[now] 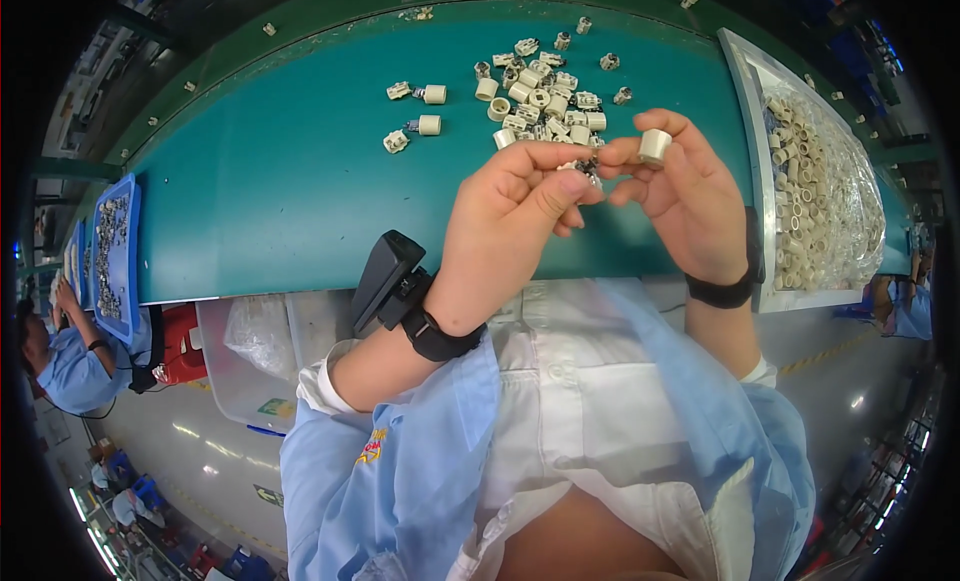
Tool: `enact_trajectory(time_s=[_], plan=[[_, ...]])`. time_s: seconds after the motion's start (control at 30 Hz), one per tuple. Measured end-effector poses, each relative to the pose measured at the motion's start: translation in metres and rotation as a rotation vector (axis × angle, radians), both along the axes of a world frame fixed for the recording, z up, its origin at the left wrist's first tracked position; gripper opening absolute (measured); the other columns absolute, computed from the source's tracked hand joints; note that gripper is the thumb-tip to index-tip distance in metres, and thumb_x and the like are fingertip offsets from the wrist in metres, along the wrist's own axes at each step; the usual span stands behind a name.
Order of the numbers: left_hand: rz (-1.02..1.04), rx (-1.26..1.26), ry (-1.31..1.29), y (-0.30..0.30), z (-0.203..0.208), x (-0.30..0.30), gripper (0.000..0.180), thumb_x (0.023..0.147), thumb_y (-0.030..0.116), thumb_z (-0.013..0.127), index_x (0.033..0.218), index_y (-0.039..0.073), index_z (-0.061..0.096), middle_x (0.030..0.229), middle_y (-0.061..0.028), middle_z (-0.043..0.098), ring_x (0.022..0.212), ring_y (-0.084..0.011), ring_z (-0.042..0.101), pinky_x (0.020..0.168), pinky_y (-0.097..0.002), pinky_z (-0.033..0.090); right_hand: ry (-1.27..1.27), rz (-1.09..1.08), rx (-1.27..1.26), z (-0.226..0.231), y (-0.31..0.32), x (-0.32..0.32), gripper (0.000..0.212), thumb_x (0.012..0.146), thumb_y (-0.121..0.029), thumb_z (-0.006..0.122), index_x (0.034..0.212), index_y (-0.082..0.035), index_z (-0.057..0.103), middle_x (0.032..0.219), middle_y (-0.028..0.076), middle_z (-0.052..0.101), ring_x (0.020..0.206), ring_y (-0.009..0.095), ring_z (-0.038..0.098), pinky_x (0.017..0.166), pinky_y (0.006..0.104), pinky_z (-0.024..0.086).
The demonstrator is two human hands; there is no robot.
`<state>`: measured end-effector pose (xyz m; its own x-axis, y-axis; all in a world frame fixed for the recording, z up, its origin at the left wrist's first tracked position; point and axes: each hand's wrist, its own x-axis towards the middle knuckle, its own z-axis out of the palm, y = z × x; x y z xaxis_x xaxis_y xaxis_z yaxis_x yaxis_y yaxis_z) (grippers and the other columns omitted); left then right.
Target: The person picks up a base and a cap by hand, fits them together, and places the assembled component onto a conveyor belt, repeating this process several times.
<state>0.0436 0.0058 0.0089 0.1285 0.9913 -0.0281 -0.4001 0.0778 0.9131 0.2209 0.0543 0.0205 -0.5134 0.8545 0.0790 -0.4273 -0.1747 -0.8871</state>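
My left hand (525, 193) is closed on a small cream plastic part with dark metal pieces (588, 171), pinched between thumb and fingers. A cream cylindrical cap (655, 146) sits between the thumb and fingers of my right hand (695, 196). The two hands are close together above the near side of the green work surface, and right fingertips reach beside the part in my left hand. Just beyond them lies a loose pile of cream caps and small parts (540, 99). Several cap-and-insert pieces (430, 126) lie apart, left of the pile.
At the right stands a white-framed box (755, 181) lined with clear plastic and full of cream caps. A blue tray (130, 321) of small dark parts is at the far left, near another person (80, 356). Below the table edge sits a translucent bin (215, 366).
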Motion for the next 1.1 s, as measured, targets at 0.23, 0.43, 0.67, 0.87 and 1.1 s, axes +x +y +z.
enact_trajectory(time_s=[0.23, 0.43, 0.67, 0.87, 1.1], plan=[[-0.010, 0.040, 0.002, -0.002, 0.000, 0.000, 0.019, 0.091, 0.018, 0.053, 0.103, 0.004, 0.051, 0.077, -0.0032, 0.061, 0.066, -0.0061, 0.053, 0.059, -0.0181, 0.041, 0.068, 0.083, -0.048, -0.006, -0.001, 0.002, 0.026, 0.094, -0.029, 0.045, 0.104, -0.005, 0.047, 0.081, 0.007, 0.055, 0.070, 0.012, 0.050, 0.060, 0.0236, 0.042], [0.064, 0.105, 0.002, -0.005, -0.003, 0.006, 0.016, 0.090, 0.017, 0.054, 0.099, 0.004, 0.051, 0.077, -0.0032, 0.060, 0.069, -0.0062, 0.055, 0.060, -0.0177, 0.041, 0.023, -0.012, -0.040, -0.010, -0.007, -0.002, 0.024, 0.093, -0.021, 0.048, 0.109, -0.003, 0.047, 0.087, 0.007, 0.057, 0.073, 0.012, 0.052, 0.064, 0.0238, 0.043], [0.080, 0.101, 0.006, -0.007, -0.004, 0.003, 0.017, 0.092, 0.020, 0.051, 0.099, 0.004, 0.051, 0.076, -0.0024, 0.059, 0.067, -0.0057, 0.054, 0.059, -0.0173, 0.041, -0.058, -0.074, 0.145, -0.006, -0.012, -0.006, 0.025, 0.085, 0.000, 0.055, 0.108, 0.001, 0.049, 0.108, 0.013, 0.056, 0.094, 0.016, 0.055, 0.083, 0.0287, 0.045], [0.071, 0.095, 0.067, -0.004, -0.005, 0.000, 0.022, 0.095, 0.026, 0.044, 0.098, 0.005, 0.051, 0.074, -0.0012, 0.057, 0.063, -0.0040, 0.049, 0.056, -0.0164, 0.037, -0.189, -0.072, 0.411, -0.008, -0.011, -0.007, 0.028, 0.082, 0.008, 0.054, 0.109, 0.004, 0.049, 0.113, 0.016, 0.053, 0.105, 0.019, 0.053, 0.090, 0.0311, 0.044], [0.137, 0.123, -0.033, -0.004, -0.007, 0.004, 0.015, 0.086, 0.005, 0.057, 0.099, 0.001, 0.050, 0.083, -0.0044, 0.058, 0.078, -0.0093, 0.055, 0.068, -0.0202, 0.045, -0.143, -0.117, 0.374, -0.007, -0.010, -0.005, 0.028, 0.080, 0.008, 0.056, 0.108, 0.004, 0.050, 0.114, 0.016, 0.053, 0.105, 0.020, 0.053, 0.090, 0.0313, 0.043]])
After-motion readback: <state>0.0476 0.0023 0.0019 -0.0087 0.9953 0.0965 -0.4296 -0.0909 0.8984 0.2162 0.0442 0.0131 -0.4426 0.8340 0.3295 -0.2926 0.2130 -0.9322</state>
